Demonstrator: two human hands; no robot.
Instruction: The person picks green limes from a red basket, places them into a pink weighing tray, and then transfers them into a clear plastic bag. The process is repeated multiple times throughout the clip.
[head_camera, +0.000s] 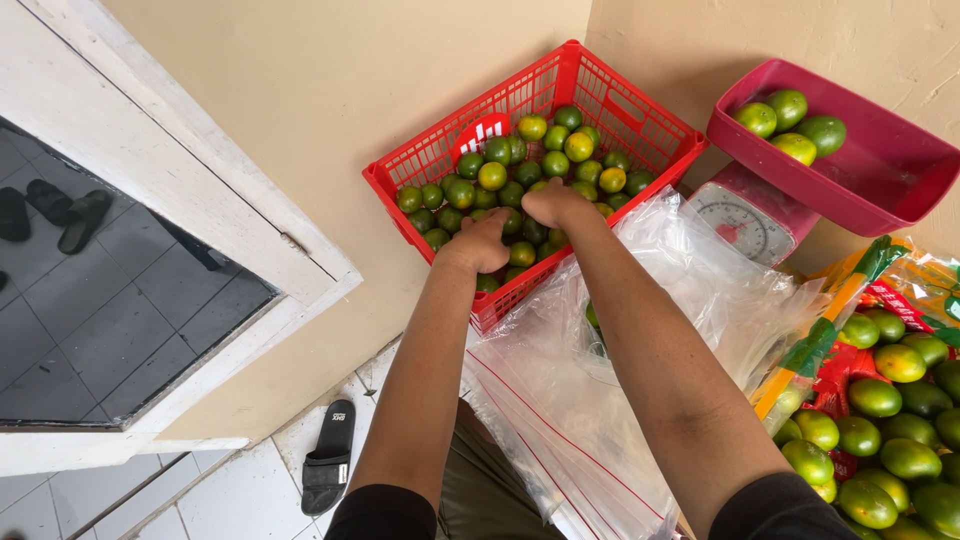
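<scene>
The left hand (478, 243) and the right hand (553, 204) are sunk among small green limes (520, 165) in a red basket (640, 115); whether fruit is gripped cannot be told. Clear plastic bags (600, 400) lie nearest, under the arms. Farther right, a kitchen scale (745, 225) carries a tray (880, 190) with larger oranges (790, 125).

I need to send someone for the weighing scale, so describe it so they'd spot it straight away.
Look to the corner of the cream walls, just right of the red basket of small green citrus. The kitchen scale stands there, its round white dial with a red needle facing up, carrying a dark pink tray holding four larger green fruits.
</scene>
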